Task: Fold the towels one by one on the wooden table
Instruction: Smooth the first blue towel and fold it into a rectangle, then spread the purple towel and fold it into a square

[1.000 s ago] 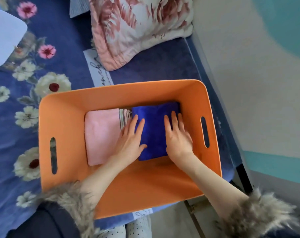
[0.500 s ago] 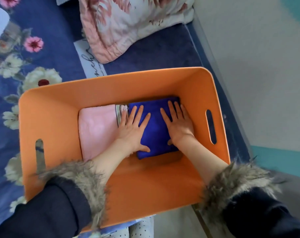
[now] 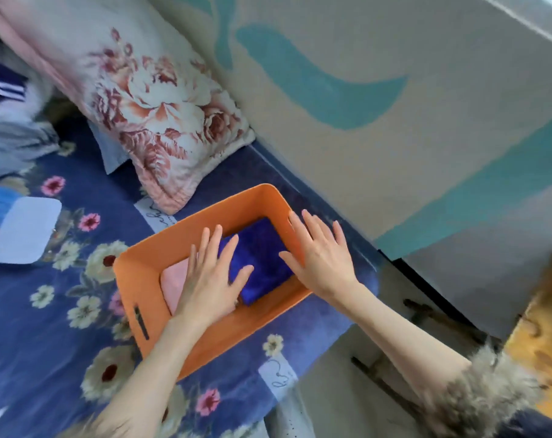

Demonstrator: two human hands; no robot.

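Both forearms bare, fur cuff [image 3: 476, 403] on the right sleeve nearest the camera. Left hand [image 3: 209, 276] is flat, fingers straight and slightly spread, over the bin [image 3: 135, 279]; it covers the seam between the pink towel [image 3: 173, 282] and the blue towel [image 3: 262, 263]. Can't tell if the palm actually presses on them. Right hand [image 3: 320, 251] is flat too, fingers spread wide, over the bin's right wall and rim, thumb toward the blue towel; contact unclear. Neither hand grips anything.

Bin is orange, rectangular, with a slot handle in the left end wall. Its long axis runs from lower left to upper right in view. Both towels lie folded on the bin floor, side by side along that axis: pink at the left end, blue to its right, touching or nearly so. The blue towel's long edge looks to run across the bin, toward the far wall; the pink one is mostly hidden by the left hand, so orientation is unclear.

The bin sits on a navy floral bedspread [image 3: 47, 343], near its right edge. Left of the bin, well apart: a white flat panel [image 3: 25, 232]. Beyond the bin's far wall: a pink floral pillow [image 3: 148, 99], leaning against the wall [image 3: 394, 153]. The wall is beige with teal painted shapes, and runs right of the bin. Right of the bin, off the bed: grey floor [image 3: 347, 406] and a blurred orange-yellow object [image 3: 543, 343] at the frame edge.
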